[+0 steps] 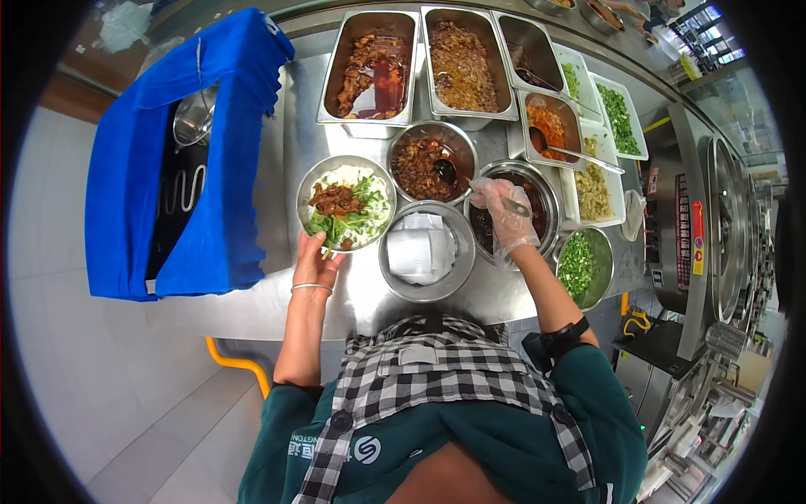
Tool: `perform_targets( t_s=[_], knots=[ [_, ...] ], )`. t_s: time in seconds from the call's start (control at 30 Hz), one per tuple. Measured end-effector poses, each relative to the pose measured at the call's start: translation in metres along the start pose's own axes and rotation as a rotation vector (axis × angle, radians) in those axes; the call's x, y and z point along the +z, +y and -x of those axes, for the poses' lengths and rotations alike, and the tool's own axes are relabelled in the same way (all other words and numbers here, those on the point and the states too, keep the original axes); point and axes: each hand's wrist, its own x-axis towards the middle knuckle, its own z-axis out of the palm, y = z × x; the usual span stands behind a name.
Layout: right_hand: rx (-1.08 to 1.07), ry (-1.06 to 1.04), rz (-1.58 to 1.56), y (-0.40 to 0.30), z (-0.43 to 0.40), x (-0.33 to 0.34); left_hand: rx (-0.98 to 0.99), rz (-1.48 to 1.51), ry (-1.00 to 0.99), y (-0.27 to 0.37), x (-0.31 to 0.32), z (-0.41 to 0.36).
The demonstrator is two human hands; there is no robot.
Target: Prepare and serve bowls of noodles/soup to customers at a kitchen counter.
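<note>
My left hand (318,255), bare, grips the near rim of a steel bowl (302,208) that holds white noodles, leafy greens and a dark brown meat topping (335,200). A clear plastic glove covers my right hand (507,211), which is closed around the handle of a ladle (445,171). The ladle's dark bowl rests in a round steel pot (463,135) of chunky reddish-brown sauce. Below my right hand is another round pot (549,183) with dark contents, partly hidden by the hand. Between my forearms stands a steel bowl (463,280) with pale packets or paper pieces in it.
Steel pans (415,69) of braised food and minced meat line the back. To the right are a pan of orange-red food with a spoon (585,156), white trays (637,135) of chopped vegetables and a bowl of chopped scallions (576,261). A blue cloth-covered unit (236,157) stands left.
</note>
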Motion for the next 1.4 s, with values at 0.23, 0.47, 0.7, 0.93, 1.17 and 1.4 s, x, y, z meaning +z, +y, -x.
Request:
perform_targets(
  t_s=[0.23,0.47,0.7,0.93,1.17,1.4],
  knots=[
    [0.302,0.352,-0.813,0.027,-0.016,0.005,-0.020,0.005,-0.016,-0.003,0.015,-0.006],
    [0.237,0.269,-0.633,0.005,-0.013,0.008,-0.032,-0.007,-0.020,-0.005,0.023,-0.008],
    [0.264,0.290,-0.709,0.019,-0.014,-0.001,-0.029,-0.003,-0.032,-0.008,0.024,-0.010],
    [0.268,0.395,-0.844,-0.040,0.014,-0.043,-0.029,0.091,-0.026,-0.007,0.033,-0.007],
    [-0.045,0.054,-0.573,-0.111,0.065,-0.039,-0.057,0.024,-0.162,-0.010,0.050,0.003],
    [-0.717,-0.273,0.413,-0.150,0.098,-0.021,-0.132,0.067,-0.198,-0.007,0.050,0.017]
  ],
)
